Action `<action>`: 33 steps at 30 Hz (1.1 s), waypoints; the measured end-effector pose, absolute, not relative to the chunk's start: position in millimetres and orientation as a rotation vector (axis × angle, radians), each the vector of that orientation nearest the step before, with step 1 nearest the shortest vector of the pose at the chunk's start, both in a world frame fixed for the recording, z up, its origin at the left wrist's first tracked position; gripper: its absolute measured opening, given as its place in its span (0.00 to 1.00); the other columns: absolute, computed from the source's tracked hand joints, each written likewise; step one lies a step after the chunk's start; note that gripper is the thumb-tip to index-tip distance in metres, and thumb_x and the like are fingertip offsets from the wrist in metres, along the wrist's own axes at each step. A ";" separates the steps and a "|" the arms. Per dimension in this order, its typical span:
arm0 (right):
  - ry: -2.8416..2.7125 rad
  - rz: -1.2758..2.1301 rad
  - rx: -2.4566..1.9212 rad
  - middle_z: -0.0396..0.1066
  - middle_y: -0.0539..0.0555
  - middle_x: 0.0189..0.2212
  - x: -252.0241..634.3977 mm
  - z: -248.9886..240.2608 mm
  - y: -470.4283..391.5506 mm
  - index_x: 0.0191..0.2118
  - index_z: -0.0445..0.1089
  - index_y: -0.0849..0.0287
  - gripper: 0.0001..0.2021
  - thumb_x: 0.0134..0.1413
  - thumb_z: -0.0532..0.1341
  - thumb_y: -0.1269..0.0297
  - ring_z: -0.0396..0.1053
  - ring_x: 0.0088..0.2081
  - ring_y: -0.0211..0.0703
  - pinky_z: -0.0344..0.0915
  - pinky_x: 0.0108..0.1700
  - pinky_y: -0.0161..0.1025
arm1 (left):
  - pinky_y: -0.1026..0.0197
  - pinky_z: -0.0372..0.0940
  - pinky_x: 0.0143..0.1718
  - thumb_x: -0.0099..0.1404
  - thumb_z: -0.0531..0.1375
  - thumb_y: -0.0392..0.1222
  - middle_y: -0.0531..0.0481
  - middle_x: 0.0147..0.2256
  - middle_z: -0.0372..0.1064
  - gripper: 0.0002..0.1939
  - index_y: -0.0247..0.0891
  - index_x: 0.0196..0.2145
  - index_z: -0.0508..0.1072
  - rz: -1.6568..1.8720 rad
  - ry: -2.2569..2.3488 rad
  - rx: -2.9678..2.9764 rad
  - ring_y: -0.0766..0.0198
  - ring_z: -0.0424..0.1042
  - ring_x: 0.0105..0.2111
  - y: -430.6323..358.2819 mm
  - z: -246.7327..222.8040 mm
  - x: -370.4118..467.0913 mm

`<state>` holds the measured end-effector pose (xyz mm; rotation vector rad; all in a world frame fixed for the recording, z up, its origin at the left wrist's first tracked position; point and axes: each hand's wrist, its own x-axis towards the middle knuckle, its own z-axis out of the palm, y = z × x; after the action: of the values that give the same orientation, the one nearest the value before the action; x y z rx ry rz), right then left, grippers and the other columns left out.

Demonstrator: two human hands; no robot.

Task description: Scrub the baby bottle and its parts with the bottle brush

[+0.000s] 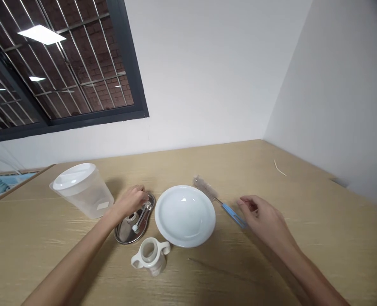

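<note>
My left hand [133, 199] reaches over the far end of a shiny metal kidney dish [125, 239], fingers bent down by its rim. Whatever they grip is hidden. In the dish lie a tweezer-like tool [141, 219] with a white ball at its near end, and a small round piece [131, 218]. My right hand [263, 216] hovers right of a bottle brush [228, 209] with a blue handle. Its thumb and index finger curl close together; anything between them is too small to make out. Between my hands sits a white bowl [185, 216].
A two-handled cream cup [155, 261] stands in front of the bowl. The lidded clear plastic jug [86, 191] is at the left. A thin rod [214, 268] lies near me, and a bent pale strip [279, 168] far right. Walls bound the table [303, 204] behind and right.
</note>
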<state>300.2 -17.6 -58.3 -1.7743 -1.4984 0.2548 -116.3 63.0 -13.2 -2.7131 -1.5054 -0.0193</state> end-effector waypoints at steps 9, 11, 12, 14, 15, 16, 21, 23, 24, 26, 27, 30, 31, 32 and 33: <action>-1.501 0.248 -1.755 0.76 0.59 0.32 301.7 -60.0 -17.0 0.34 0.71 0.56 0.18 0.53 0.54 0.47 0.72 0.34 0.51 0.65 0.38 0.46 | 0.53 0.64 0.47 0.71 0.53 0.38 0.41 0.42 0.72 0.13 0.37 0.37 0.78 -0.072 -1.400 -2.697 0.53 0.71 0.44 51.1 -8.7 -124.9; -1.502 0.238 -1.759 0.76 0.58 0.32 302.0 -60.4 -16.7 0.34 0.71 0.56 0.18 0.53 0.54 0.47 0.72 0.33 0.51 0.65 0.38 0.46 | 0.50 0.64 0.50 0.72 0.52 0.40 0.39 0.47 0.72 0.13 0.37 0.40 0.77 -0.127 -1.407 -2.687 0.51 0.71 0.46 39.9 -4.5 -128.6; -1.501 0.229 -1.760 0.76 0.58 0.31 302.2 -60.6 -16.5 0.34 0.71 0.56 0.18 0.53 0.54 0.47 0.72 0.33 0.51 0.65 0.37 0.46 | 0.48 0.64 0.51 0.73 0.51 0.41 0.38 0.50 0.72 0.14 0.36 0.42 0.76 -0.156 -1.416 -2.682 0.50 0.71 0.48 33.4 -2.1 -131.3; -1.499 0.210 -1.761 0.76 0.58 0.31 302.8 -61.4 -16.1 0.34 0.72 0.56 0.18 0.53 0.54 0.47 0.72 0.33 0.50 0.65 0.37 0.45 | 0.45 0.64 0.54 0.74 0.49 0.41 0.37 0.53 0.72 0.14 0.37 0.44 0.74 -0.213 -1.438 -2.679 0.50 0.71 0.52 19.0 3.0 -138.9; -1.496 0.204 -1.762 0.76 0.58 0.31 303.2 -61.8 -16.1 0.34 0.72 0.56 0.18 0.52 0.54 0.47 0.72 0.33 0.50 0.65 0.37 0.45 | 0.45 0.64 0.56 0.74 0.49 0.42 0.37 0.55 0.71 0.14 0.37 0.44 0.73 -0.236 -1.457 -2.675 0.50 0.71 0.54 11.6 5.3 -143.7; -1.492 0.199 -1.763 0.76 0.58 0.32 303.6 -62.0 -16.1 0.34 0.72 0.56 0.18 0.52 0.54 0.47 0.72 0.33 0.50 0.65 0.38 0.45 | 0.46 0.65 0.55 0.74 0.49 0.43 0.37 0.56 0.71 0.14 0.38 0.43 0.72 -0.256 -1.484 -2.672 0.50 0.72 0.54 4.1 7.4 -149.1; -1.470 0.212 -1.795 0.76 0.58 0.32 304.7 -60.3 -16.9 0.34 0.72 0.56 0.19 0.51 0.54 0.46 0.72 0.33 0.52 0.65 0.38 0.46 | 0.53 0.71 0.49 0.73 0.51 0.50 0.39 0.55 0.74 0.12 0.41 0.40 0.68 -0.477 -1.821 -2.698 0.53 0.77 0.50 -28.5 11.4 -176.3; -1.460 0.221 -1.815 0.76 0.58 0.32 304.5 -59.3 -16.8 0.34 0.72 0.56 0.19 0.50 0.55 0.45 0.72 0.33 0.52 0.64 0.37 0.47 | 0.52 0.70 0.51 0.72 0.53 0.52 0.40 0.54 0.74 0.12 0.41 0.37 0.67 -0.591 -1.915 -2.698 0.51 0.76 0.52 -36.9 10.1 -183.3; -1.459 0.223 -1.823 0.76 0.58 0.32 304.2 -59.0 -16.6 0.34 0.72 0.56 0.20 0.49 0.55 0.45 0.72 0.33 0.52 0.64 0.37 0.47 | 0.52 0.70 0.52 0.72 0.54 0.52 0.40 0.54 0.74 0.12 0.41 0.37 0.68 -0.650 -1.934 -2.690 0.51 0.75 0.53 -40.1 9.2 -185.4; -1.464 0.233 -1.834 0.76 0.58 0.32 303.7 -59.3 -16.0 0.34 0.72 0.56 0.20 0.49 0.55 0.44 0.71 0.33 0.53 0.64 0.37 0.47 | 0.51 0.69 0.54 0.70 0.57 0.52 0.42 0.54 0.74 0.12 0.42 0.42 0.69 -0.788 -1.936 -2.658 0.51 0.74 0.54 -45.1 8.4 -187.0; -1.467 0.237 -1.839 0.77 0.58 0.32 303.5 -59.6 -15.8 0.34 0.72 0.56 0.20 0.49 0.55 0.44 0.71 0.33 0.53 0.64 0.37 0.47 | 0.50 0.69 0.54 0.69 0.59 0.51 0.43 0.54 0.74 0.12 0.42 0.45 0.69 -0.862 -1.930 -2.635 0.51 0.73 0.54 -47.5 8.9 -186.5; -1.475 0.239 -1.843 0.77 0.58 0.32 303.1 -61.0 -15.7 0.34 0.72 0.55 0.20 0.49 0.55 0.44 0.71 0.32 0.52 0.63 0.36 0.46 | 0.48 0.68 0.57 0.65 0.64 0.48 0.44 0.52 0.75 0.17 0.43 0.50 0.69 -1.131 -1.888 -2.602 0.51 0.74 0.53 -55.5 16.1 -181.6; -1.476 0.236 -1.843 0.77 0.58 0.32 303.0 -61.2 -15.8 0.34 0.72 0.55 0.20 0.49 0.55 0.44 0.71 0.32 0.51 0.63 0.36 0.46 | 0.49 0.68 0.57 0.64 0.66 0.46 0.44 0.51 0.76 0.18 0.43 0.50 0.70 -1.235 -1.863 -2.607 0.52 0.74 0.53 -58.6 20.3 -179.2; -1.477 0.233 -1.843 0.77 0.58 0.32 302.8 -61.2 -16.0 0.34 0.72 0.55 0.20 0.49 0.55 0.44 0.71 0.32 0.51 0.63 0.36 0.46 | 0.50 0.69 0.56 0.62 0.67 0.45 0.45 0.50 0.76 0.19 0.43 0.50 0.70 -1.335 -1.843 -2.614 0.52 0.74 0.52 -61.7 25.2 -176.4; -1.476 0.232 -1.844 0.76 0.58 0.32 302.5 -61.0 -16.1 0.33 0.72 0.55 0.20 0.49 0.55 0.44 0.71 0.32 0.51 0.63 0.36 0.46 | 0.51 0.70 0.55 0.61 0.69 0.42 0.45 0.49 0.77 0.21 0.43 0.50 0.71 -1.430 -1.823 -2.619 0.54 0.75 0.51 -64.7 30.5 -173.2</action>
<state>302.5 -16.1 -61.0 -1.8437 -1.4764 0.2324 -173.2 -64.7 30.5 -2.6186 -1.8233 -1.4305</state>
